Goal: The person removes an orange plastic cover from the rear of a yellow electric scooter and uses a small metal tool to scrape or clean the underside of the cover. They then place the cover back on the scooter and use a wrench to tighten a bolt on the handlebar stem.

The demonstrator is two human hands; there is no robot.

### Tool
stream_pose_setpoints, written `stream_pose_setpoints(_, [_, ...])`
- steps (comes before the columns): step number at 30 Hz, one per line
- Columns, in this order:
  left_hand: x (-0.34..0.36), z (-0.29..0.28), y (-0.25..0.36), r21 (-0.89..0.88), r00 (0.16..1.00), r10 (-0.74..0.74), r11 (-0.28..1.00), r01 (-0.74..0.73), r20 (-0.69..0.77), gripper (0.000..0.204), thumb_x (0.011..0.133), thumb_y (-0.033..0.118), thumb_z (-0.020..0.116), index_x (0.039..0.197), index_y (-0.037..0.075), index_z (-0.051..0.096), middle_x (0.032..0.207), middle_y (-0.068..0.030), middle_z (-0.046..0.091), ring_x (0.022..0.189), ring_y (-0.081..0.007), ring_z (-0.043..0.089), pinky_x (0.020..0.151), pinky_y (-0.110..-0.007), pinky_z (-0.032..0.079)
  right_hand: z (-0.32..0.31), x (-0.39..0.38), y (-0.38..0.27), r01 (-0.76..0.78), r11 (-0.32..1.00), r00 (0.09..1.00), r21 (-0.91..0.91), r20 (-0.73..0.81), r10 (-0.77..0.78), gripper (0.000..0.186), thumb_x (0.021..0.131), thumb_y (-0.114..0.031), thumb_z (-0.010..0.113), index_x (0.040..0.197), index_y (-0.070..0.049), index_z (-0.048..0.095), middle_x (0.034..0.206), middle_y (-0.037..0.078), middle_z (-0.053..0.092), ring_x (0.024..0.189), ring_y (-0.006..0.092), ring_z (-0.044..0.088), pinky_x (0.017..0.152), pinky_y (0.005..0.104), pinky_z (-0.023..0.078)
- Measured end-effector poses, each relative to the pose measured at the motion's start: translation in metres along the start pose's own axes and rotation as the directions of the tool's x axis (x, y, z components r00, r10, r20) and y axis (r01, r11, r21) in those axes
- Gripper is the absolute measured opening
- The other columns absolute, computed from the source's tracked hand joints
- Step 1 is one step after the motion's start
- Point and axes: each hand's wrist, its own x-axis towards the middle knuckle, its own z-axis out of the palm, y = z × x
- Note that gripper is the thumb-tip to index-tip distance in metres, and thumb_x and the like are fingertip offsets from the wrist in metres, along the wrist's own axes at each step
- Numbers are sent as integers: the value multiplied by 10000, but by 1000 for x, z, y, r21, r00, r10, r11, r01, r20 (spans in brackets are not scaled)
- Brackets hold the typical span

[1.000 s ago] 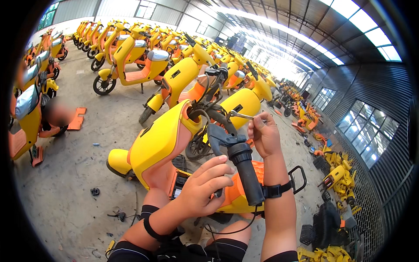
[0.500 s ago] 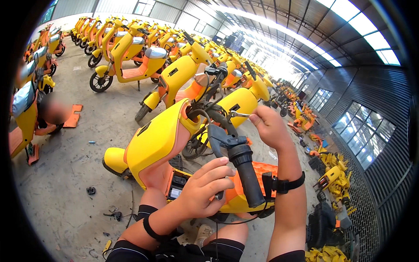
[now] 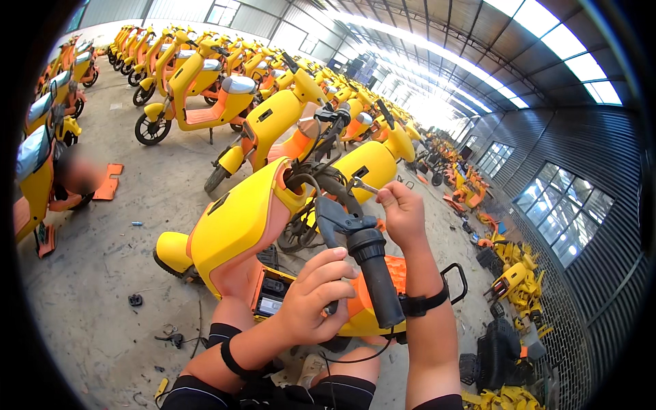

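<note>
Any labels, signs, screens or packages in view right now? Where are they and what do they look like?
Label: small pale rectangle in the open orange compartment of the near scooter, just left of the left hand; print too small to make out.
No signs, screens or packages visible elsewhere.

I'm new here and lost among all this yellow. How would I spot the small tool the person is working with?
Find the nearest yellow scooter, lying on its side. Above its black handlebar grip, the right hand pinches a thin silver wrench: the only bright metal tool held there.

Yellow scooter [image 3: 236,222] (orange trim), black handlebar grip [image 3: 376,280].
</note>
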Motion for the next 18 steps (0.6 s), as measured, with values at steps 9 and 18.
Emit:
stream_pose_setpoints(9, [-1, 2, 2, 30, 1000, 3, 1000, -2, -16, 329, 721, -107, 609, 1001, 65, 598, 1134, -125, 619, 1247, -397, 524, 1058, -462, 416, 16, -11, -2, -111, 975, 984, 192, -119, 135, 216, 966, -164, 656, 848, 17, 651, 655, 97, 615, 616, 160, 557, 602, 321, 454])
stream_pose_setpoints(18, [0, 3, 2, 63, 1000, 8, 998, -6, -29, 355, 690, -106, 610, 994, 77, 609, 1138, -110, 629, 1257, -396, 536, 1042, -464, 444, 23, -16, 0, -51, 984, 977, 172, -198, 85, 229, 970, -172, 661, 838, 15, 650, 666, 89, 627, 615, 156, 546, 601, 312, 450])
